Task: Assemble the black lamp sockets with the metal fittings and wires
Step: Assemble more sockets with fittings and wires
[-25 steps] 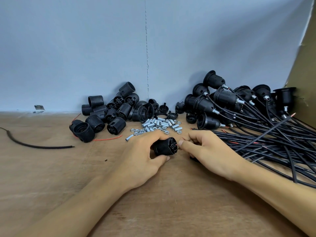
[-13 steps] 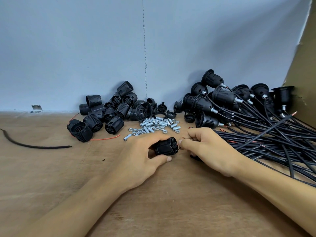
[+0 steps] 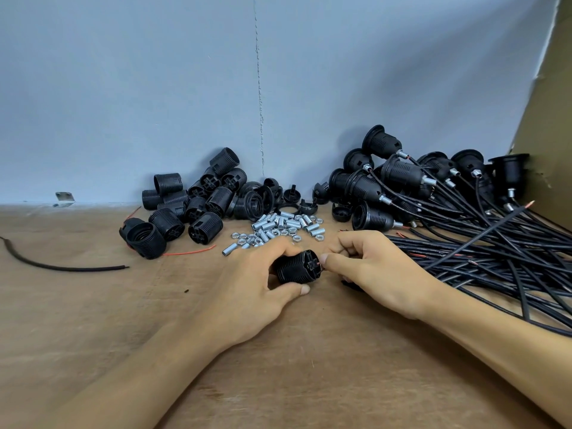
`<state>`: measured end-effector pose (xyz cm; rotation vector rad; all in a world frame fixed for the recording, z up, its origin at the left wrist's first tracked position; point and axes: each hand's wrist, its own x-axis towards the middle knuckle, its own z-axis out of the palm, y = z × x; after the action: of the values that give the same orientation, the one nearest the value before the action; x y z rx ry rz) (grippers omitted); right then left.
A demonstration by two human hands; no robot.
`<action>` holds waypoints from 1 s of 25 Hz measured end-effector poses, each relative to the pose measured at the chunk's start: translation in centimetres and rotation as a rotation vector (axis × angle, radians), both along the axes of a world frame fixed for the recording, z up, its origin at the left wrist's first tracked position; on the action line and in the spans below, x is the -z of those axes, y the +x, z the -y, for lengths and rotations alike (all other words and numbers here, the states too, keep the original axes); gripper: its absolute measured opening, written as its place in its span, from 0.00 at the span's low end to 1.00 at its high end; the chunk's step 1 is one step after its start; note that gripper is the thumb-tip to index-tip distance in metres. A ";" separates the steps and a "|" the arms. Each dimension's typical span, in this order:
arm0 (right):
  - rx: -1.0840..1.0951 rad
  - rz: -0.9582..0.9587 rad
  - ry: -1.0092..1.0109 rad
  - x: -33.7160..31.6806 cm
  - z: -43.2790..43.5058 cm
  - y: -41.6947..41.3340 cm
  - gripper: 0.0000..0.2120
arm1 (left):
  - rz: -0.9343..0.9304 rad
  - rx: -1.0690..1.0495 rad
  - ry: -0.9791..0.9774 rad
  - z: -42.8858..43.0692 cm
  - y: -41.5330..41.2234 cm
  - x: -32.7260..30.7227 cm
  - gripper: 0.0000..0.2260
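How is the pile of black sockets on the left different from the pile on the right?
The left pile has bare ribbed sockets; the right pile has silver fittings and black wires attached. The left pile is lower; the right pile stacks higher. Both are black, beside the wall.

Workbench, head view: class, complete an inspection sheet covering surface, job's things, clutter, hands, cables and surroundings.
Surface: wooden table, scuffed.
Job's things: loose sockets heaped left; metal fittings centre; wired sockets right.
Clutter: stray cable piece, red strand, metal bracket.
Hands: left hand grips a socket; right hand pinches a wire at its end.
Cables: black wire bundle fanned right.
Surroundings: blue wall; cardboard panel right.
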<state>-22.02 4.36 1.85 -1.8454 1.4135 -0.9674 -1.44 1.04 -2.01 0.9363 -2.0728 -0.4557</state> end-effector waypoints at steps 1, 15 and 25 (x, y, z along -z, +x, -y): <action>0.003 -0.008 -0.002 0.0 0.0 0.0 0.13 | -0.014 0.006 0.013 0.1 0.0 0.1 0.16; 0.068 -0.376 -0.478 0.9 -0.4 0.6 0.06 | 0.028 -0.064 -0.294 0.3 -0.2 0.3 0.17; 0.096 -0.277 -0.386 1.1 -0.7 1.1 0.09 | 0.030 -0.034 -0.320 0.0 -0.1 0.4 0.15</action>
<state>-20.92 5.07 0.79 -2.2832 1.5729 -1.1284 -1.51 1.09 -2.36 0.7887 -2.0747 -0.0872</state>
